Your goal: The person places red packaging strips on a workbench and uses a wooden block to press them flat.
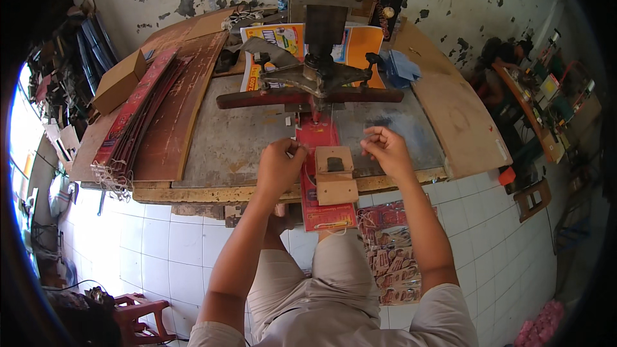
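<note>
A long red printed strip [321,216] lies under the metal press head and hangs over the table's front edge toward me. On it rests a tan cardboard piece [335,183] with a folded lower flap and a dark rectangular patch. My left hand [281,164] hovers at the strip's left side, fingers curled into a pinch; whatever they hold is too small to make out. To the right of the cardboard, my right hand [389,150] is raised with thumb and fingers pinched together, its contents unclear. The press head [315,83] with its wide crossbar stands just beyond both hands.
A stack of red strips with strings [138,109] lies at the left beside a brown box [120,81]. Blue pieces [400,69] sit back right. Clear-wrapped printed packs [393,257] lie below the table, right of my legs. Another person [508,54] works at far right.
</note>
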A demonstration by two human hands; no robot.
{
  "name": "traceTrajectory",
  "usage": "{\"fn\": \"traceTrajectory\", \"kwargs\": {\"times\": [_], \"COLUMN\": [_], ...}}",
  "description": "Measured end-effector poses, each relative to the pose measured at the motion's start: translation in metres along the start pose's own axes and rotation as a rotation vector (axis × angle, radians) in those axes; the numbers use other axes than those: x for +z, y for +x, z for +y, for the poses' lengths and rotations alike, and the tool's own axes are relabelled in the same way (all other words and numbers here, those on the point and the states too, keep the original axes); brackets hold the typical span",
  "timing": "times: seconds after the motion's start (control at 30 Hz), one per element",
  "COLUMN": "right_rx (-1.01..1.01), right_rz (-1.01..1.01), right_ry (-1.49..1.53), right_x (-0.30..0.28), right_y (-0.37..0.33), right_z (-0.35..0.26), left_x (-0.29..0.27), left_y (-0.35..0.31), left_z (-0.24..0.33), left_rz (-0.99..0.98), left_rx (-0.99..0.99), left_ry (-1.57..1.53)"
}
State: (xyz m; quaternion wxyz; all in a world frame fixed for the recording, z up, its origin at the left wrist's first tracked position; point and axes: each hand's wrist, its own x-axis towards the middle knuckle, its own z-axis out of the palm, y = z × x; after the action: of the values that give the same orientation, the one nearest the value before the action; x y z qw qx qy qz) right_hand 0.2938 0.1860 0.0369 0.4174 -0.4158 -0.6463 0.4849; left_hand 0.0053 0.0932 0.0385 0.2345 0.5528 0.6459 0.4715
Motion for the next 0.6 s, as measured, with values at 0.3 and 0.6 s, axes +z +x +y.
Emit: {"fn": "traceTrajectory", "kwargs": {"times": [0.3,0.6], "right_rx": [0.071,-0.618], "right_rz": [-0.116,-0.104], "right_ry": [-0.049,-0.585], "right_x": [-0.003,-0.002], "right_y": [-0.019,-0.053], "right_z": [-0.01,-0.029], "left_x": [-0.017,-0.031], "left_y": [-0.015,-0.045], "left_z": [-0.004,0.019], "left_rz": [-0.206,-0.088], "left_rx": [-0.086,0.355], "left_ry": [0.1,0.345]}}
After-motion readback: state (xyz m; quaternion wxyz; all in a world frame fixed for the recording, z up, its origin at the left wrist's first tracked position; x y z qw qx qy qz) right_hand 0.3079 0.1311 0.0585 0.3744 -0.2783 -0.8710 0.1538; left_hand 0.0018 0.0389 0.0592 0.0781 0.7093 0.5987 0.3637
